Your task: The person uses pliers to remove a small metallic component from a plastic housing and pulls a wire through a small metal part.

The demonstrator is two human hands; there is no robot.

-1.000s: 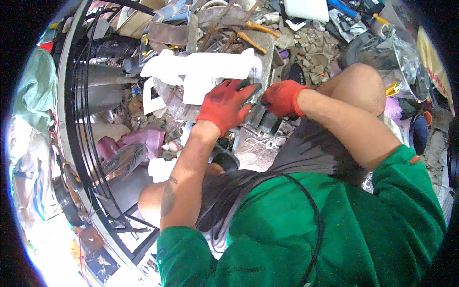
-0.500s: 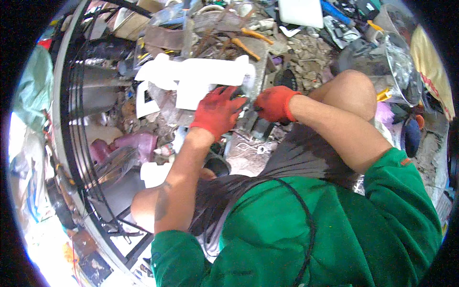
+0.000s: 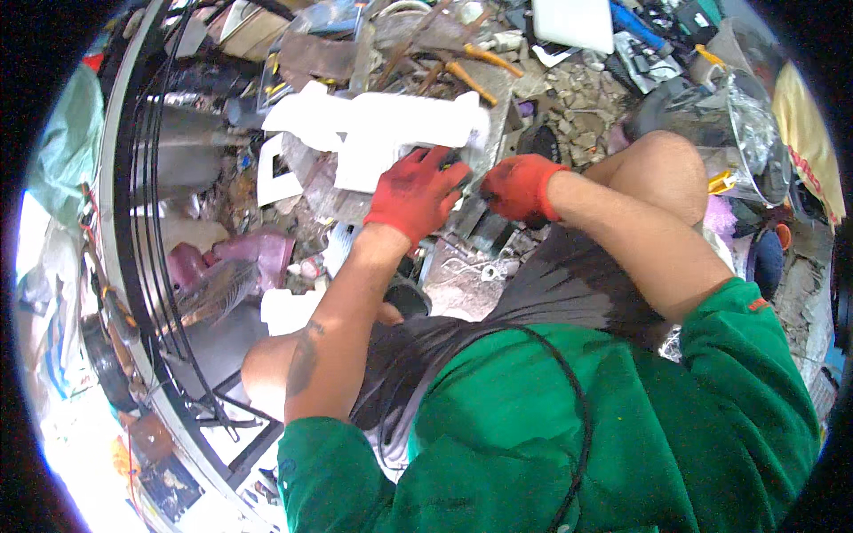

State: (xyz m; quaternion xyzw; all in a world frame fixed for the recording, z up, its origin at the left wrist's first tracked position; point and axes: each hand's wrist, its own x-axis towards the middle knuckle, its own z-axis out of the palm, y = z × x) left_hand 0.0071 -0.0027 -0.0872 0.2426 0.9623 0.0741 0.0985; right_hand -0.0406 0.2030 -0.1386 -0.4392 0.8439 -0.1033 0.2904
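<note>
A large white plastic housing [image 3: 409, 117] lies in front of me, with a squarish lower part that meets my left hand. My left hand [image 3: 419, 197], in a red work glove, is curled at its lower right edge. Between its fingertips shows something small and dark, too unclear to name. Just to the right, my right hand [image 3: 522, 188], in a matching red glove, is closed with the knuckles up. Whatever it grips is hidden under the fingers. A small gap separates the two hands, and below it sits a dark metal block [image 3: 489, 233].
Pliers-like orange handles [image 3: 471, 82] lie beyond the housing among scrap. A white frame piece [image 3: 278, 171] is at its left. To the right stands a clear plastic tub [image 3: 746, 133]. A black metal rack [image 3: 147, 222] runs along the left. Rubble [image 3: 582, 111] covers the ground ahead.
The whole view has shifted slightly, so the housing and scrap sit a little further right. Both hands stay close together in nearly the same closed poses.
</note>
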